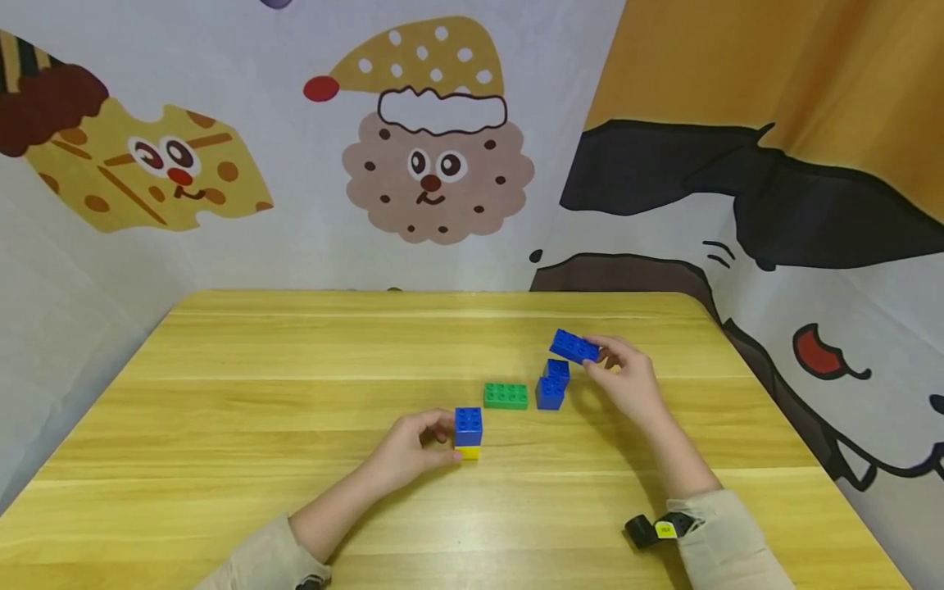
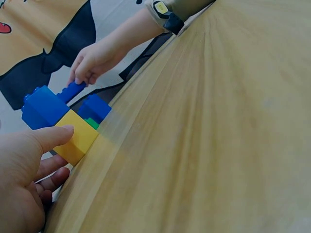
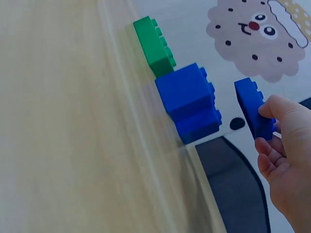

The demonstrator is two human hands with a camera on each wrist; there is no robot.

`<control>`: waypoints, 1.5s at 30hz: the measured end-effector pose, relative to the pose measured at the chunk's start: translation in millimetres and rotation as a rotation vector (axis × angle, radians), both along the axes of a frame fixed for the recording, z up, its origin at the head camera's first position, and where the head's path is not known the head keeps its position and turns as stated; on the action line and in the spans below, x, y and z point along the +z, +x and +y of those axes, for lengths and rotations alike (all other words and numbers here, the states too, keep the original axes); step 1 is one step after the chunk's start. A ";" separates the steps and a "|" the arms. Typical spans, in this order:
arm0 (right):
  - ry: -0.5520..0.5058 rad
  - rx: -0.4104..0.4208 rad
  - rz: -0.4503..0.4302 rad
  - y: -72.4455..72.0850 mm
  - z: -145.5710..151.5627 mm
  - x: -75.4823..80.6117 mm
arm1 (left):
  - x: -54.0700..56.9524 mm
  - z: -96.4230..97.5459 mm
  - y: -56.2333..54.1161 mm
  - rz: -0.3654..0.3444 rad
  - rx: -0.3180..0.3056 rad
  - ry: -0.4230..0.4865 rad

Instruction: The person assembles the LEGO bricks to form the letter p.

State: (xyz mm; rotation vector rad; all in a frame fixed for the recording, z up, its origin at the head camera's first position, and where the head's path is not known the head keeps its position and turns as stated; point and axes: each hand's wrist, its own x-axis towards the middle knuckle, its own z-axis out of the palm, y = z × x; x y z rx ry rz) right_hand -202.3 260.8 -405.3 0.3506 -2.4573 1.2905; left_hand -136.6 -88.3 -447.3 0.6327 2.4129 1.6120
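Note:
My left hand (image 1: 408,447) holds a small stack standing on the table, a blue brick (image 1: 468,426) on top of a yellow brick (image 1: 468,452). In the left wrist view the thumb lies against the yellow brick (image 2: 77,138), with the other fingers partly hidden behind it. Over to the right, my right hand (image 1: 627,378) pinches a long blue brick (image 1: 574,347) by one end, lifted off the table and tilted. Beneath and nearer stand two blue bricks (image 1: 550,393), close together one behind the other. A flat green brick (image 1: 505,396) lies between them and the stack.
Everything stands on a wooden table (image 1: 243,393), its far edge against a hanging cloth (image 1: 251,254) printed with cartoon figures. A black strap device (image 1: 652,530) sits at the right sleeve cuff.

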 end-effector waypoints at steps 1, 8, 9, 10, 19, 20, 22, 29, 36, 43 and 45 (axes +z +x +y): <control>-0.007 0.006 0.002 0.8 -1.6 1.3 | 0.2 0.0 -0.1 0.000 0.000 -0.001; -0.044 0.054 0.028 7.9 -12.8 11.7 | 1.0 0.1 0.1 0.000 0.001 -0.002; -0.047 0.062 0.035 9.1 -14.5 13.2 | 1.1 0.1 0.2 -0.001 0.001 0.000; -0.050 0.067 0.043 10.2 -16.2 14.7 | 1.3 0.2 0.3 -0.001 0.001 0.002; -0.023 0.115 0.076 21.2 -32.7 24.7 | 1.8 0.3 1.3 0.000 -0.001 0.011; -0.017 0.122 0.071 22.8 -34.9 25.4 | 1.6 0.2 1.3 0.000 0.000 0.009; -0.013 0.140 0.064 25.3 -39.3 25.7 | 1.7 0.1 1.3 0.000 0.000 0.009; -0.001 0.196 0.047 33.5 -52.5 26.3 | 3.4 0.6 2.2 -0.011 0.003 0.011; 0.014 0.255 0.056 42.2 -63.1 29.5 | 3.8 1.4 2.1 -0.003 0.006 0.006; 0.017 0.323 0.099 46.5 -70.1 28.7 | 3.3 0.7 1.9 -0.011 0.007 -0.001; 0.019 0.336 0.104 48.1 -72.0 28.4 | 2.9 0.5 1.7 -0.014 0.008 -0.004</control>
